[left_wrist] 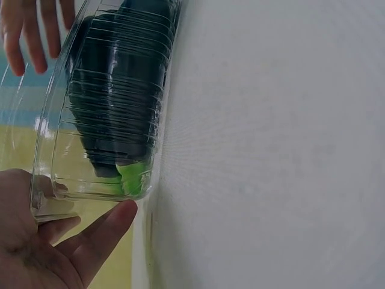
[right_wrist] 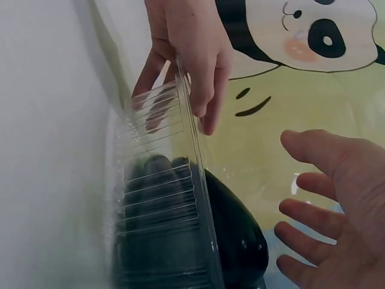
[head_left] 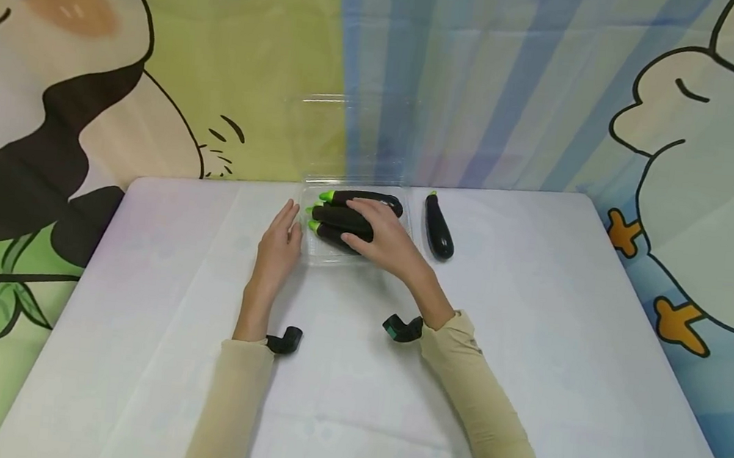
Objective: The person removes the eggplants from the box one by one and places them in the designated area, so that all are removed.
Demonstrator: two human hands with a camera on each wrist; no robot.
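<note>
A clear plastic clamshell box (head_left: pixel 327 260) stands at the table's back, its lid (head_left: pixel 310 131) raised behind. Several dark eggplants (head_left: pixel 341 218) with green stems lie inside, stems to the left. My left hand (head_left: pixel 277 250) holds the box's left end; the left wrist view puts its thumb (left_wrist: pixel 108 238) against the corner. Over the eggplants' right ends hovers my right hand (head_left: pixel 388 242). Its fingers (right_wrist: pixel 310 217) are spread and hold nothing in the right wrist view. A glossy eggplant end (right_wrist: pixel 237 241) shows above the rim there.
One more eggplant (head_left: pixel 438 228) lies on the white table (head_left: pixel 528 348) to the right of the box. Behind the table hangs a cartoon-printed cloth (head_left: pixel 258 49). Small black camera mounts (head_left: pixel 285 340) sit at both wrists.
</note>
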